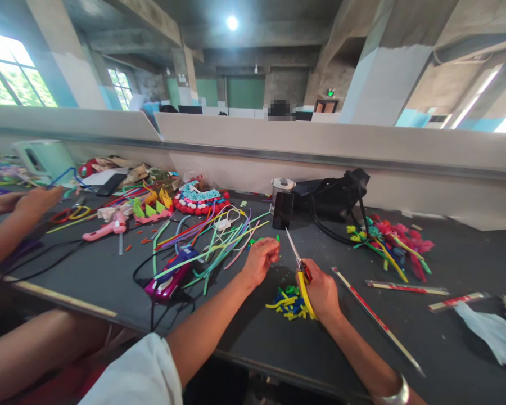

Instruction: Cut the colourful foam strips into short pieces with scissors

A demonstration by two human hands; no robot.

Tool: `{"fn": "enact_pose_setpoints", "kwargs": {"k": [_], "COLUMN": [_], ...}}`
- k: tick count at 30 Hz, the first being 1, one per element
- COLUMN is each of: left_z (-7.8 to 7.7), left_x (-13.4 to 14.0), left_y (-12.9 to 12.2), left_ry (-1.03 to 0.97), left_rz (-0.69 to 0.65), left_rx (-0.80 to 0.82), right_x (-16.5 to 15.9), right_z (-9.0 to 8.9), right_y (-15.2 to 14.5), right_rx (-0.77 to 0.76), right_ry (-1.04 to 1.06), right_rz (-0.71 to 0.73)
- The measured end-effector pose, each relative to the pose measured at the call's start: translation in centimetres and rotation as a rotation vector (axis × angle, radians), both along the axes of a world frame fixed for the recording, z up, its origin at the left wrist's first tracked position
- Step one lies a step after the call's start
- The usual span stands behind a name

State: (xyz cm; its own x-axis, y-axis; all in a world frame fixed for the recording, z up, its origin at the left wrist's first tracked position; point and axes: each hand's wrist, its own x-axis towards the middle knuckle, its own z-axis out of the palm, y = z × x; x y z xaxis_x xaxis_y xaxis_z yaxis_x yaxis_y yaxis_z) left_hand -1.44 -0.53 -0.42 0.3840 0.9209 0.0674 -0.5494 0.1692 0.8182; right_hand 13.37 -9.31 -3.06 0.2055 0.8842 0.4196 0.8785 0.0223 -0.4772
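The left hand (261,261) is pinching, between thumb and fingertips, what is looking like a short green piece (278,239), just left of the scissors (294,247) and a little farther than the heap. The right hand (320,287) is gripping the scissors by their yellow handles, the tips pointing to the far side, toward the dark phone (283,211); whether the blades are parting, I cannot tell. Blue, yellow and green clippings (290,304) are lying in that heap on the dark desk (253,332), between the two forearms.

Snipping cleanly here is probably depending on a steady left pinch – fingertips resting well back from the edges, with only the part for cutting showing. Seating the green piece deep between the blades, rather than at the tips, is likely giving more bite, and holding it square to them is likely leaving even ends. Working right above the heap is probably helping short bits land together; the left hand is hovering slightly beyond it, so some could be scattering toward the phone. The long stems (213,253) are lying loose to the left, tangling with a white plug (223,224) and its cord – a reason for drawing out one stem at a time.
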Motion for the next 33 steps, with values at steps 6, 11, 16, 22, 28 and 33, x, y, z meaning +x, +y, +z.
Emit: {"fn": "enact_pose_setpoints", "kwargs": {"k": [6,11,16,22,28,33], "left_z": [-0.2,-0.7,-0.9,-1.1,-1.6,-1.5], "left_x": [0.7,1.0,1.1,1.2,1.3,1.0], "left_y": [-1.0,-2.0,-2.5,-2.7,-1.9,-1.3], "left_ry": [0.452,0.838,1.017,1.027,0.719,0.555], "left_rz": [0.138,0.118,0.118,0.110,-0.135,-0.268], "left_rx": [0.264,0.690,0.933,0.926,0.305,0.100], "right_x": [0.0,0.2,0.3,0.5,0.8,0.7], "right_z": [0.2,0.4,0.2,-0.4,-0.1,0.0], "right_y": [0.3,0.5,0.5,0.9,1.0,1.0], "right_rx": [0.127,0.201,0.213,0.244,0.250,0.243], "right_ry": [0.249,0.396,0.406,0.391,0.406,0.402], "right_rz": [0.063,0.081,0.101,0.124,0.115,0.153]}}
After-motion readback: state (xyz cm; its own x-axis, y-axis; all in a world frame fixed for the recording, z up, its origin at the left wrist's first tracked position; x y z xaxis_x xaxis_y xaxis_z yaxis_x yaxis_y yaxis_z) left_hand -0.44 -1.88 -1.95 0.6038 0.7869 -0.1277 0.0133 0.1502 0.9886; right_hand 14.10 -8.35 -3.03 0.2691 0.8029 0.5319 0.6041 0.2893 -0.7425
